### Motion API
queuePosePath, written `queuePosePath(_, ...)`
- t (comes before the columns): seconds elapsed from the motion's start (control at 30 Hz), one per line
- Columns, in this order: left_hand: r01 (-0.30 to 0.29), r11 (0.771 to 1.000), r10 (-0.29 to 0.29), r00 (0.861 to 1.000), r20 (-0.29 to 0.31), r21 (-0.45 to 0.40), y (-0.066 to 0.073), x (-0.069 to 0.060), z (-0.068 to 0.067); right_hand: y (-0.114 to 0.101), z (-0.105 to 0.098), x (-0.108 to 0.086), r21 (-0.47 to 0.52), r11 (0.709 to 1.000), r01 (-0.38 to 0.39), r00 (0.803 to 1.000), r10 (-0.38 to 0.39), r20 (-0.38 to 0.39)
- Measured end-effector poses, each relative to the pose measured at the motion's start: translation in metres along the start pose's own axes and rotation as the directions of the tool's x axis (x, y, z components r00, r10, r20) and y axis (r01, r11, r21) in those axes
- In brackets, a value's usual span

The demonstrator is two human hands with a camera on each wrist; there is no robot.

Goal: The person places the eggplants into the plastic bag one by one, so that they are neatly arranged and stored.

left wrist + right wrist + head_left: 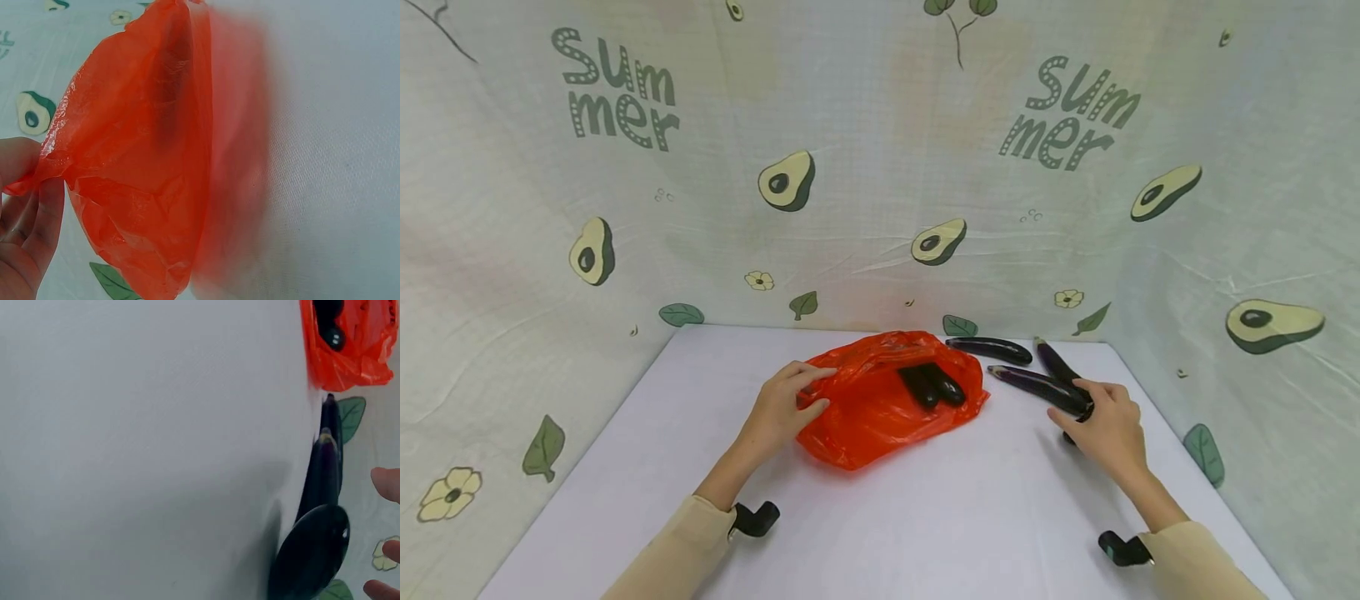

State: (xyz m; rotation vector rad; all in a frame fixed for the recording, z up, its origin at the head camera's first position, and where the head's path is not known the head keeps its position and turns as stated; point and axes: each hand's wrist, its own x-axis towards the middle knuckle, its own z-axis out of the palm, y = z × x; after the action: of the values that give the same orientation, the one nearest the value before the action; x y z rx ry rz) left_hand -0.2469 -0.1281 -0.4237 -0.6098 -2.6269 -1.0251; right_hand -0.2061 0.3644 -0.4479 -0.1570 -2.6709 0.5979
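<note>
A red plastic bag (857, 417) lies on the table with its mouth facing the person, and two dark eggplants (919, 387) rest inside. My left hand (778, 408) pinches the bag's left edge; in the left wrist view the fingers (50, 219) hold gathered plastic (137, 187). Right of the bag lie several loose eggplants (1033, 383), one along the back (992, 349). Over their near ends is my right hand (1108, 425), thumb and fingers spread. The right wrist view has its fingertips (386, 550) apart from the nearest eggplant (309, 556).
The white table (925, 517) has a printed cloth (865, 100) behind it and at both sides. The cloth's lower edge meets the table just behind the bag and eggplants. Black devices (756, 518) sit at both wrists.
</note>
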Motion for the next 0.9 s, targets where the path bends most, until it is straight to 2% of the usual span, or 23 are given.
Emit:
queuePosePath(0.2,-0.002,1.0,0.002,1.0,0.001,0.001,0.0,0.0,0.001,0.018,0.004,-0.001,0.023,0.997,-0.078,0.996,0.077,0.045)
queuePosePath(0.3,-0.006,1.0,0.006,1.0,-0.002,0.001,0.0,0.001,0.001,0.025,0.006,-0.002,0.024,0.995,-0.094,0.994,0.092,0.062)
queuePosePath(0.53,-0.008,1.0,0.008,1.0,-0.001,0.0,0.001,0.002,0.001,0.032,0.004,-0.003,0.02,0.995,-0.096,0.988,0.093,0.122)
queuePosePath(0.9,-0.011,1.0,0.011,1.0,-0.005,0.004,0.001,0.003,0.001,0.051,-0.013,-0.002,-0.056,0.996,-0.075,0.966,0.087,0.243)
